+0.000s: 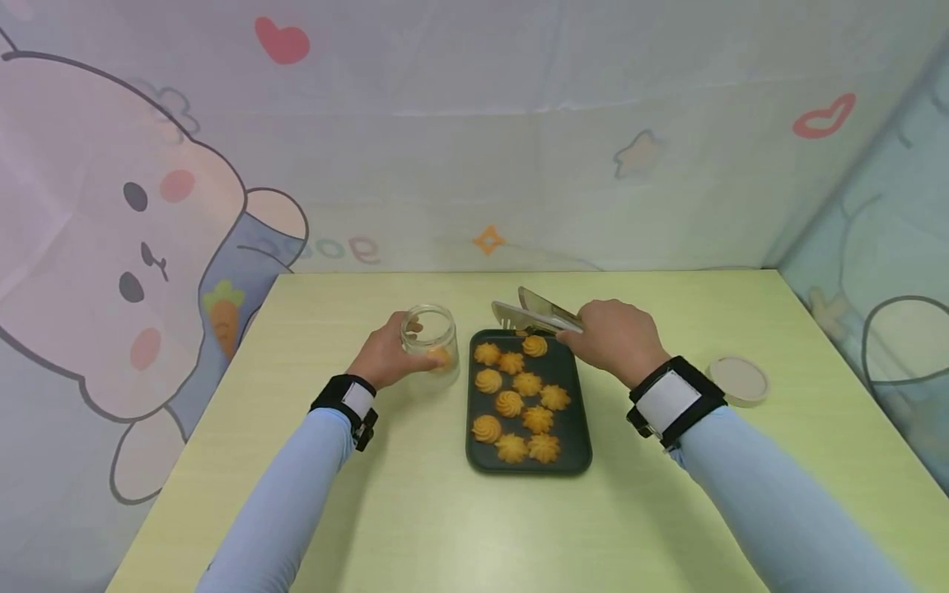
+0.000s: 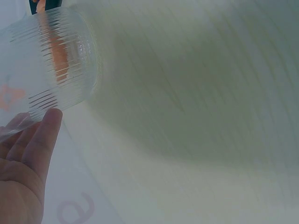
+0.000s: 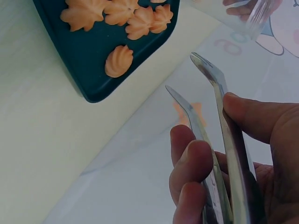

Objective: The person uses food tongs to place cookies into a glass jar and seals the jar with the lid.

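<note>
My left hand [image 1: 387, 356] grips a clear glass jar [image 1: 429, 326] from its left side, thumb at the near side. A piped yellow cookie [image 1: 440, 357] shows inside the jar. My right hand [image 1: 619, 339] holds metal tongs [image 1: 544, 313] over the far edge of a dark tray [image 1: 572, 436]. In the right wrist view the tongs' tips [image 3: 205, 63] stand apart with nothing between them. Several swirl-shaped cookies [image 1: 527, 384] lie on the tray, and one sits alone near a corner [image 3: 119, 61] in the right wrist view.
A round pale lid [image 1: 739, 380] lies on the table [image 1: 415, 527], right of my right wrist. Behind the table's far edge hangs a printed cloth backdrop [image 1: 445, 148]; another stretch of cloth [image 1: 912, 272] borders the right side.
</note>
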Demonstrator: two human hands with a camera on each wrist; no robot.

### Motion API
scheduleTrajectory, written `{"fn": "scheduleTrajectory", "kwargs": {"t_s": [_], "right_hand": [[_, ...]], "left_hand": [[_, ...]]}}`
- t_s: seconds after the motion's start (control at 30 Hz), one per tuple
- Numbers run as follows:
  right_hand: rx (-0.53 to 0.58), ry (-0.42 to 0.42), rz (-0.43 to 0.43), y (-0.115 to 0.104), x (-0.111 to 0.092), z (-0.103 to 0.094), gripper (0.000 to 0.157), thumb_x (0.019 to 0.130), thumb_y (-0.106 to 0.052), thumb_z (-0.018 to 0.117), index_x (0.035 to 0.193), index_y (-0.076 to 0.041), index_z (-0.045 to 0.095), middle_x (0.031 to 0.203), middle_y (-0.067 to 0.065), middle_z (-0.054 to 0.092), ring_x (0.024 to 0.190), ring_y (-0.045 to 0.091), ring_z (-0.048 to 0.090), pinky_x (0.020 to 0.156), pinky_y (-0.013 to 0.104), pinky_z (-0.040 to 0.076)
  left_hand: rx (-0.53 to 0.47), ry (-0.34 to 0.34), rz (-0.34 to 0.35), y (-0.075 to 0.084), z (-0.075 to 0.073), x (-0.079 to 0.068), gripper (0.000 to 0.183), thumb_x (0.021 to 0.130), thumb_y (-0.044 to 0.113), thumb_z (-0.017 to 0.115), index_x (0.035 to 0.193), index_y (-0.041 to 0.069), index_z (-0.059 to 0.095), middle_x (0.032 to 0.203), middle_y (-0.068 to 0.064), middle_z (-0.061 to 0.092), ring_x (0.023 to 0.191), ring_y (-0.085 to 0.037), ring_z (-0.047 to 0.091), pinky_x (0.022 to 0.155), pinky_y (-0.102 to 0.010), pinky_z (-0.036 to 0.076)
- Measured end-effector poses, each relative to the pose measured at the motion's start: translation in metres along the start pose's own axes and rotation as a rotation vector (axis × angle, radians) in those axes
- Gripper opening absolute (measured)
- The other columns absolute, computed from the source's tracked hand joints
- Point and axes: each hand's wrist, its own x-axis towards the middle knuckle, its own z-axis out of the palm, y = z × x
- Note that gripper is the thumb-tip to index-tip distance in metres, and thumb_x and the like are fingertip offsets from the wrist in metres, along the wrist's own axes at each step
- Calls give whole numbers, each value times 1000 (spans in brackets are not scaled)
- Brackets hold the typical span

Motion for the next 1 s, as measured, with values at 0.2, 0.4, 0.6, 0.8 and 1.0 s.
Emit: {"fn": "scheduleTrajectory", "kwargs": {"t_s": [0.2,0.4,0.6,0.8,1.0], "right_hand": [[10,26,42,6,-5,16,37,94,-36,63,74,-6,64,58,5,53,50,22,51,43,34,38],[11,37,88,12,-10,31,37,93,-34,64,70,-6,62,56,5,52,49,22,50,42,33,38],[20,42,123,16,-15,46,40,94,-34,63,64,-7,59,53,5,50,46,22,48,40,32,36],[27,41,134,20,-17,56,43,95,-35,62,61,-9,58,52,4,48,45,21,47,39,31,35],[34,31,140,24,-16,59,43,95,-35,63,61,-9,57,52,4,48,46,22,48,40,32,35]], "left_hand": [[5,7,5,-2,0,1,93,74,43,85,144,5,35,137,-14,53,122,-33,52,99,-47,43],[-4,9,11,-3,1,2,94,73,44,85,143,5,36,137,-14,53,122,-33,52,99,-47,43],[-3,5,9,-4,3,2,93,74,43,85,142,4,37,137,-17,52,122,-34,52,99,-48,43],[-16,7,1,-2,4,3,91,74,41,86,142,5,37,138,-15,53,122,-33,52,99,-47,42],[-16,7,-3,0,7,3,89,75,39,85,142,5,37,138,-14,52,122,-33,52,99,-46,43]]}}
